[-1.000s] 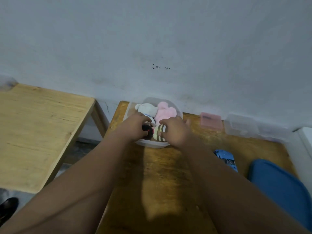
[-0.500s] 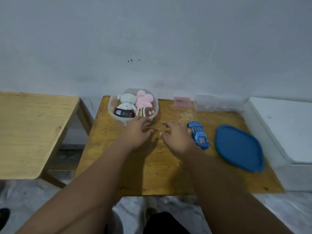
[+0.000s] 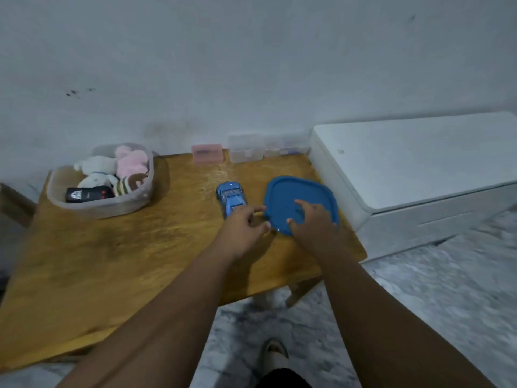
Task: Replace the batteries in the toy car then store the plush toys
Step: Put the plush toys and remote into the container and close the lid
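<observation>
A clear plastic container (image 3: 54, 198) stands at the table's far left. It holds a white plush (image 3: 95, 167), a pink plush (image 3: 131, 163), a striped brown plush (image 3: 129, 185) and a black remote (image 3: 89, 194). The blue toy car (image 3: 230, 195) sits on the wooden table (image 3: 134, 247) just left of a flat blue lid (image 3: 291, 191). My left hand (image 3: 244, 226) pinches the lid's left near edge with thumb and forefinger, partly covering the car's near end. My right hand (image 3: 314, 221) lies on the lid, fingers on top and thumb at its near edge.
A small pink box (image 3: 207, 153) and clear plastic boxes (image 3: 246, 148) line the wall at the table's back. A white cabinet (image 3: 419, 163) adjoins the table's right side. Another table's corner (image 3: 14, 204) shows at far left. My foot (image 3: 275, 352) is on the marbled floor.
Both hands left the container of plush toys and moved right across the table, past the car, to the blue lid. My view has swung right with them.
</observation>
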